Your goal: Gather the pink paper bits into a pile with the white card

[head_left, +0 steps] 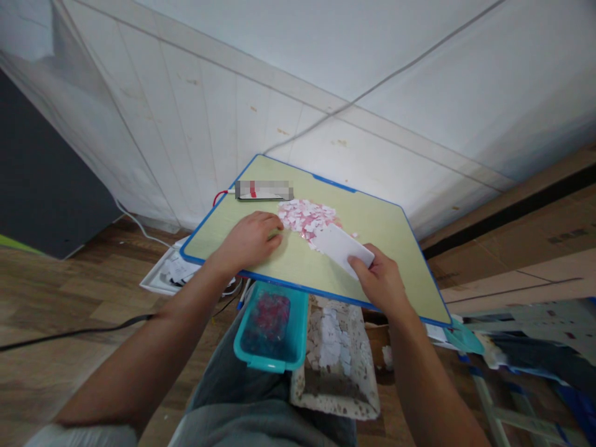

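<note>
A loose pile of small white and pink pieces (307, 215) lies on a pale yellow table top (372, 214) with a blue rim. My right hand (379, 273) grips a flat white rectangular card (343, 247), thumb on top. The card is tilted, its far end touching the near side of the pile. At the pile's left edge rests my left hand (254, 239), fingers bent, with a gap showing between thumb and forefinger. No held thing is visible in it. Behind that hand lies a phone-like device (264, 191), blurred out, with a red and white cable.
Below the table's near edge, a turquoise plastic bin (270, 360) holds a reddish mass. Beside it, a speckled foam box (338, 400) contains white pieces. A white wall (298, 93) stands behind the table, cardboard boxes (521, 223) on the right. A white tray (161, 273) lies at left.
</note>
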Available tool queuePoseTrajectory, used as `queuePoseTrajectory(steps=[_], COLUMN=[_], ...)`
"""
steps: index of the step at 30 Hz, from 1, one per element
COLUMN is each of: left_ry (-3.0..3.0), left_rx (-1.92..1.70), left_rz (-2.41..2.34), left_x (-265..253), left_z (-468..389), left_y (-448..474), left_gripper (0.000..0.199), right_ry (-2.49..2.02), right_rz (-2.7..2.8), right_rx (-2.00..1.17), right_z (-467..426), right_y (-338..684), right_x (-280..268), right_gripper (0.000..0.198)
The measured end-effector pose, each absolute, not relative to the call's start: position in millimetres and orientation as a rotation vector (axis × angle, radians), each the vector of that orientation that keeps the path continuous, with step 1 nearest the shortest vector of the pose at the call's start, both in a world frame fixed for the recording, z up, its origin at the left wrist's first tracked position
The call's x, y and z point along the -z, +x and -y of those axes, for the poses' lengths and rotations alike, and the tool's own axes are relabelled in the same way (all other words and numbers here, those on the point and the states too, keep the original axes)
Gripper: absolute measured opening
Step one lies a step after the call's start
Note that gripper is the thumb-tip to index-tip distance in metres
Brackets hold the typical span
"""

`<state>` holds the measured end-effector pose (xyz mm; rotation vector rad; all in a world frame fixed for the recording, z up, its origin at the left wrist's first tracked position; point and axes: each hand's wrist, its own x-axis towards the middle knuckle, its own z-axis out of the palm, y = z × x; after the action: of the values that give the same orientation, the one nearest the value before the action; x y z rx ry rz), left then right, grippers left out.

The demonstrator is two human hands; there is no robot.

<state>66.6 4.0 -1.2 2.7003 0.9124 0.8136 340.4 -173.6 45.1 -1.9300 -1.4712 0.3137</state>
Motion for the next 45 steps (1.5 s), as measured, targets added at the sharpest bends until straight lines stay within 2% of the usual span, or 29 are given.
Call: queuePoseTrajectory(steps=[4,17,29,45], left_ry=[2.692,2.696,2.697,2.709], left_rx=[-0.809,-0.81,-0.819,-0.832], left_rz=[-0.915,-0.93,-0.918,-0.915], left_x=[0,2,3,3], left_z=[-3,-4,-4,-5], left_y=[67,66,66,66], left_gripper=[0.03,0.03,0.031,0.029], right_ry=[-1.87,-1.912,-1.9,-1.915], right_rz=[1.481,1.517,1.599,1.694], right_rx=[-0.406,-0.243,-0.293,-0.132], right_z=[174,170,169,149], right_y=[340,338,335,340], right_x=[-47,-55,-54,-55], right_gripper=[0.024,0.025,0.022,0.026])
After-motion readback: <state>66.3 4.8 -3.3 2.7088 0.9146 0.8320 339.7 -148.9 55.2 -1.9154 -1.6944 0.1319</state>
